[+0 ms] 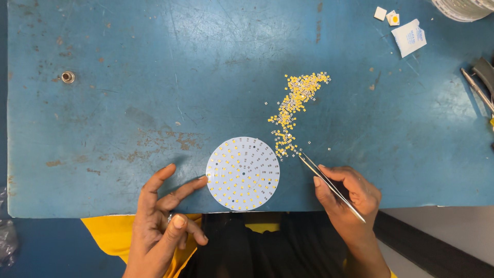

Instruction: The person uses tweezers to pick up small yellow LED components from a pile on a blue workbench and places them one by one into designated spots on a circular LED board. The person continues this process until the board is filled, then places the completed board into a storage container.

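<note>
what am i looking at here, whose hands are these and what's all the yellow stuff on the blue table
There is no machine here: these are a person's two bare hands, filmed from one camera worn on their head, looking straight down.

The surface is a worn blue table. Near its front edge lies a round white board dotted with small yellow squares. The left hand touches the board's left rim with a fingertip. The right hand holds thin metal tweezers, whose tip points at a scattered pile of tiny yellow chips, the same kind as on the board.

At the far right lie a small white packet, two little square pieces and another tool.
</note>
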